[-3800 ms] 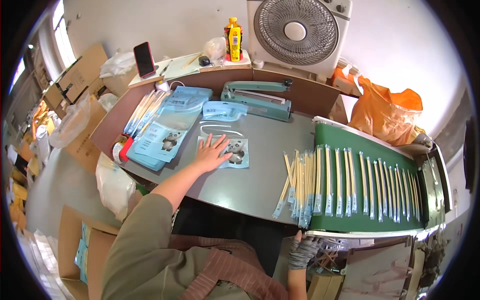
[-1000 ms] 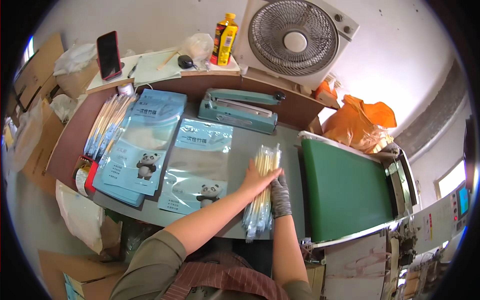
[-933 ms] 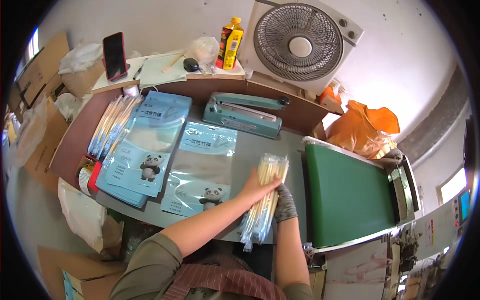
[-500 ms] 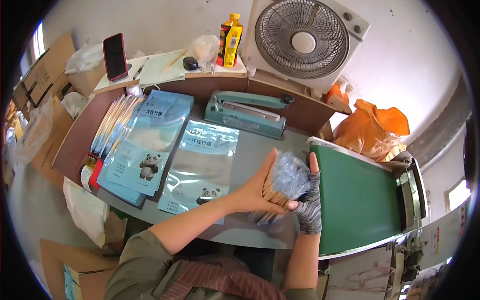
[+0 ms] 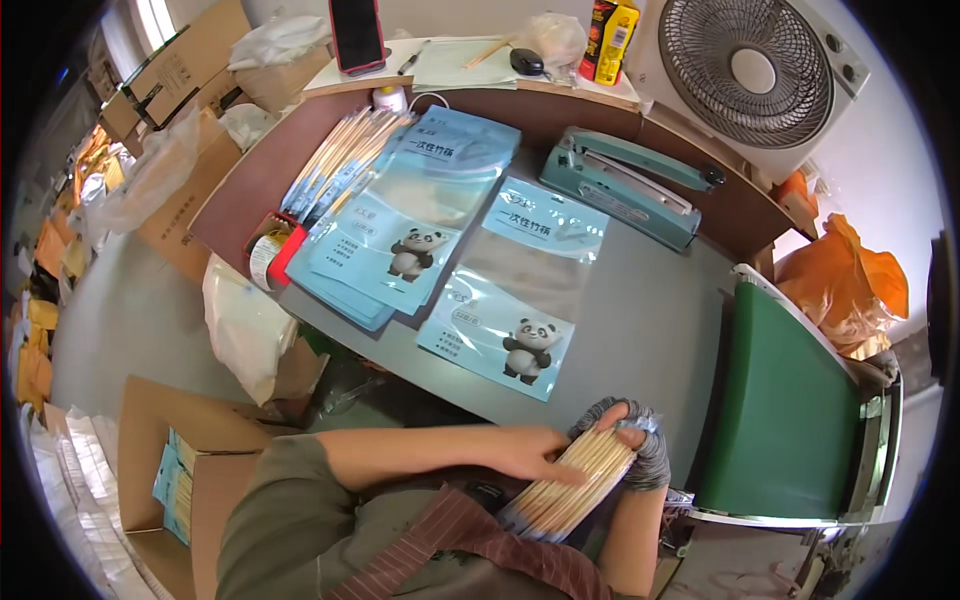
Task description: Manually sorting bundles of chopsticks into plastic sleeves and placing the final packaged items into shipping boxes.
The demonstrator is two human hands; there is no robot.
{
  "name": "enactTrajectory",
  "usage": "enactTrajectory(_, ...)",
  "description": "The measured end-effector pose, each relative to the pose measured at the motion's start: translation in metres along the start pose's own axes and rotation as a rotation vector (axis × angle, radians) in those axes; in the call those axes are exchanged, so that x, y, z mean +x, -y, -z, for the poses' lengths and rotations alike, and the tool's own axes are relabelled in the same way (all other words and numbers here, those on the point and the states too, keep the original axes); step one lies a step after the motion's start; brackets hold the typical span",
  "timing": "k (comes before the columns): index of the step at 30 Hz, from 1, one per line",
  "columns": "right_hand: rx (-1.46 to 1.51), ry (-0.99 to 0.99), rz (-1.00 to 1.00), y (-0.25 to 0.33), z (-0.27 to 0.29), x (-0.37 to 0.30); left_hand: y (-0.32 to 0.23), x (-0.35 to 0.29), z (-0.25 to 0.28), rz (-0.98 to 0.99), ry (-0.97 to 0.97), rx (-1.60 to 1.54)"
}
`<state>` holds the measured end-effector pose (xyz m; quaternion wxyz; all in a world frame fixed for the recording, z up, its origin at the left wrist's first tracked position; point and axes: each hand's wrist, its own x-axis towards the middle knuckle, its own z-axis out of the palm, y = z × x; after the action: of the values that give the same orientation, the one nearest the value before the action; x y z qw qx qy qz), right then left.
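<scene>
A thick bundle of wrapped bamboo chopsticks [image 5: 572, 490] is held tilted close to my body, over the front edge of the grey table. My right hand [image 5: 645, 455], in a grey striped fingerless glove, wraps round its upper end. Across the near left side of the bundle lies my bare left hand [image 5: 535, 455], fingers curled against the sticks; part of its grip is hidden. Just beyond the hands, a clear-windowed blue pouch [image 5: 515, 290] with a panda print lies flat. More such pouches [image 5: 400, 220] are stacked to its left, beside a pile of loose wrapped chopsticks [image 5: 345, 160].
A teal heat sealer [image 5: 625, 190] stands at the table's back. To the right is a green conveyor belt [image 5: 790, 410], with an orange bag [image 5: 845, 280] behind it. A fan [image 5: 750, 75], a phone [image 5: 357, 35] and a yellow bottle [image 5: 608, 40] line the back. An open carton [image 5: 150, 420] sits lower left.
Both hands have drawn the bundle toward my body, turning it so the sticks' long sides show. My left hand now lies across it. The view has shifted left and down.
</scene>
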<state>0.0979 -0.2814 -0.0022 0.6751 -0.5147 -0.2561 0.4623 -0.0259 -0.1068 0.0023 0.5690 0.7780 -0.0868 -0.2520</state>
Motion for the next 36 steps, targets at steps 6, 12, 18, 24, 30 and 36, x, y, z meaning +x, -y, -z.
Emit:
enactTrajectory(6, 0.32, -0.024, -0.013, -0.004, -0.03, 0.008, 0.07, -0.049, 0.088, -0.174, -0.748, 0.738)
enactTrajectory(12, 0.305, -0.057, 0.005, -0.007, -0.031, 0.003, 0.067, -0.033, 0.086, -0.166, -0.703, 0.77)
enactTrajectory(18, 0.265, -0.09, 0.025, -0.005, -0.025, -0.012, 0.066, -0.031, 0.079, -0.326, -0.611, 0.655)
enactTrajectory(24, 0.288, -0.074, 0.074, -0.011, -0.022, -0.017, 0.066, -0.011, 0.076, -0.306, -0.673, 0.605)
enactTrajectory(30, 0.354, -0.067, 0.094, -0.008, -0.029, -0.026, 0.058, 0.0, 0.062, -0.199, -0.64, 0.575)
enactTrajectory(36, 0.206, -0.116, 0.105, -0.007, -0.042, -0.008, 0.047, 0.002, 0.034, -0.282, -0.738, 0.856)
